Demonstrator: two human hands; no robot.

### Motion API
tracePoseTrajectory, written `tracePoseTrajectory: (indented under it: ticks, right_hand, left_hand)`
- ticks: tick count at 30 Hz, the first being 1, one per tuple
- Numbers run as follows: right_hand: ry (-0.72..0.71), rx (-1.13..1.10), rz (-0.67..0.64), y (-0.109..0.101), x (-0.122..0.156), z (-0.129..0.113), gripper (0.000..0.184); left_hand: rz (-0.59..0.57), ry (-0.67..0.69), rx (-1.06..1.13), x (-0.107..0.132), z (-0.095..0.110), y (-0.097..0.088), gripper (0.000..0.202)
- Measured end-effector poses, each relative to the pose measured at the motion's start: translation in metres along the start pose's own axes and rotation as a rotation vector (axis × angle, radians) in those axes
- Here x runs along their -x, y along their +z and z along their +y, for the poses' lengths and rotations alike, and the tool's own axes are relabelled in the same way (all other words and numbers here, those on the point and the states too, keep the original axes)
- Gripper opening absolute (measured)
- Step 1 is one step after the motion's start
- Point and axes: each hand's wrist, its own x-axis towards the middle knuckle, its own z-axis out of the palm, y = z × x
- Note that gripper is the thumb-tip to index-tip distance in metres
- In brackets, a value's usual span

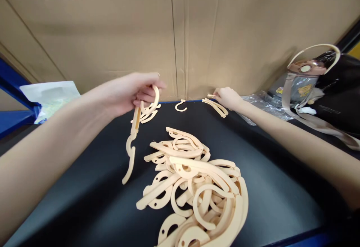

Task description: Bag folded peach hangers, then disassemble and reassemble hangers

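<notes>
My left hand point(144, 89) is closed around a cream plastic folding hanger point(135, 121), raised over the left side of the table. The hanger's hook curls near my fingers, and its jointed arm hangs down. At the table's far edge, the fingers of my right hand point(227, 97) pinch the end of a thin curved hanger arm point(210, 96). More loose hanger arms point(216, 107) lie just below that hand. A single loose hook point(180, 107) rests between my two hands. Partly hidden behind the held hanger is a small group of hooks point(150, 116).
A large heap of folded cream hangers point(202, 164) covers the middle front of the black table point(270, 187). Cardboard point(112, 33) walls the back. On the right are clear plastic wrap point(253, 102), a strapped water bottle point(303, 86) and a black bag point(343, 93); a white packet point(53, 95) stands left.
</notes>
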Motion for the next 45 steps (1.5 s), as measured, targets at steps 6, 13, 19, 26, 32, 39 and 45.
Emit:
tracePoseTrajectory:
  ticks: [6, 13, 19, 26, 32, 39, 45]
  right_hand:
    - [-0.026, -0.074, 0.007, 0.007, -0.001, 0.001, 0.032]
    - [-0.002, -0.049, 0.068, -0.018, 0.013, -0.011, 0.034]
    - [-0.025, -0.108, 0.066, -0.027, 0.017, -0.015, 0.026]
    - [-0.191, -1.025, -0.138, -0.051, 0.038, -0.049, 0.050]
    - [-0.342, -1.299, -0.124, -0.070, 0.059, -0.073, 0.012]
    - [-0.349, -0.170, 0.558, -0.078, 0.056, -0.053, 0.026]
    - [-0.477, 0.318, 0.570, -0.077, 0.068, -0.060, 0.035]
  left_hand:
    - [0.069, 0.151, 0.261, 0.001, 0.019, 0.002, 0.039]
    - [0.063, 0.271, 0.313, -0.030, -0.006, 0.022, 0.052]
    - [-0.039, 0.204, 0.352, -0.040, -0.008, 0.022, 0.057]
    - [-0.017, 0.248, 0.306, -0.043, -0.017, 0.018, 0.044]
    - [-0.032, 0.302, 0.297, -0.045, -0.032, 0.033, 0.033]
    - [0.095, 0.280, 0.185, -0.035, -0.033, 0.047, 0.018]
    - [-0.001, 0.189, 0.122, -0.023, -0.028, 0.058, 0.019]
